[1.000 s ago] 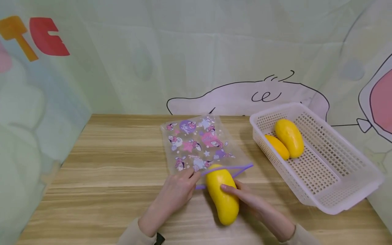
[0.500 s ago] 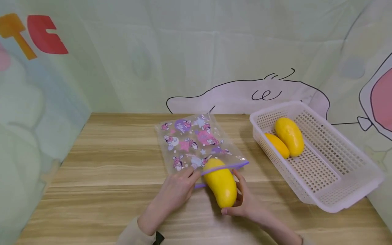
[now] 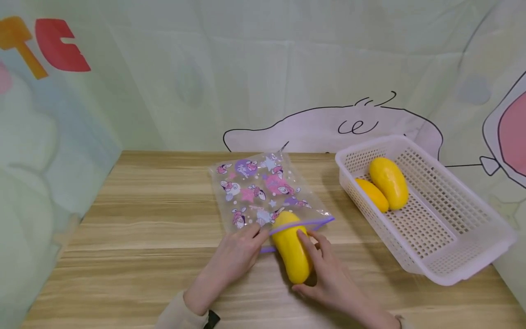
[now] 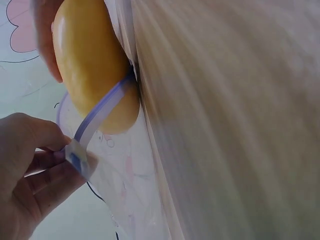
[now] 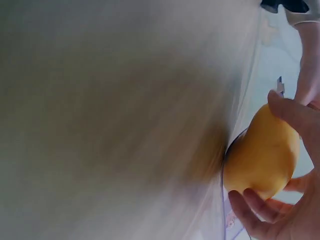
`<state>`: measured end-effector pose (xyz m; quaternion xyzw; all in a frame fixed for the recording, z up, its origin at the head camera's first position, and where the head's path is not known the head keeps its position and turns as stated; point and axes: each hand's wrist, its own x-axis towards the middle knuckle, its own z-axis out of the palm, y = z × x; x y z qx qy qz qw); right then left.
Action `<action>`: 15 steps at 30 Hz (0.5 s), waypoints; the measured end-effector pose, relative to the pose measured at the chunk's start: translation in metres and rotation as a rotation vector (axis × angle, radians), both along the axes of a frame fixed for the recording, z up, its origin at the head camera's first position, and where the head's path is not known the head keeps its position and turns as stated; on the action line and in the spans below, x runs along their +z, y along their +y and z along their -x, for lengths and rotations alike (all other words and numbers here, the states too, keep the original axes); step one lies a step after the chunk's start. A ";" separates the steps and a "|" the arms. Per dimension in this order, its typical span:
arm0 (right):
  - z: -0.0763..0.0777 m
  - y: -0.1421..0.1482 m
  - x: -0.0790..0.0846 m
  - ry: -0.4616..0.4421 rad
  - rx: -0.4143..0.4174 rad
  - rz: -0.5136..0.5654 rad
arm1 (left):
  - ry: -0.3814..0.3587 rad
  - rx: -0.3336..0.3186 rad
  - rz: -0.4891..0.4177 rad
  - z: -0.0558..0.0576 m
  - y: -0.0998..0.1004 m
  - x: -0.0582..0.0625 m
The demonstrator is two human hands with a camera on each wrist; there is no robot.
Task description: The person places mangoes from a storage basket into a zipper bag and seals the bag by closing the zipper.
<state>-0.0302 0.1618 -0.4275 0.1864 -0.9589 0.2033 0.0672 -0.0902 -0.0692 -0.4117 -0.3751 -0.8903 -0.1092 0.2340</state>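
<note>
A clear zip bag point(image 3: 246, 201) printed with pink and purple cartoons lies flat, its purple-edged mouth facing the person. My left hand point(image 3: 236, 253) pinches the mouth's left side, at the white slider point(image 4: 76, 157) seen in the left wrist view. One yellow mango point(image 3: 293, 256) sits partly inside, its far end under the upper zip strip point(image 4: 102, 106) and its near end outside. My right hand point(image 3: 334, 278) holds that near end, thumb and fingers curved around it; the right wrist view shows them on both sides of the mango point(image 5: 265, 155).
To the right stands a white perforated plastic basket point(image 3: 485, 262) holding two more mangoes, one large point(image 3: 389, 183) and one partly hidden by the basket wall point(image 3: 361, 212). The wooden table point(image 3: 144, 201) meets a printed cloth backdrop point(image 3: 172, 100) behind.
The mango has slid farther into the bag. My right hand has shifted from its side to its near end, then re-placed its fingers on top. The left hand stays at the bag's mouth.
</note>
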 end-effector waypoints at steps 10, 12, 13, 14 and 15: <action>0.011 0.002 0.004 0.293 0.201 -0.143 | -0.050 -0.037 0.017 0.000 -0.002 0.003; 0.013 0.002 0.004 0.351 0.235 -0.151 | -0.061 -0.043 0.030 -0.001 -0.003 0.003; 0.014 0.001 0.005 0.380 0.246 -0.158 | -0.064 -0.047 0.036 -0.001 -0.003 0.003; 0.016 0.000 0.005 0.405 0.252 -0.168 | -0.067 -0.049 0.039 -0.001 -0.003 0.003; 0.017 0.000 0.005 0.429 0.257 -0.176 | -0.067 -0.052 0.041 -0.001 -0.003 0.003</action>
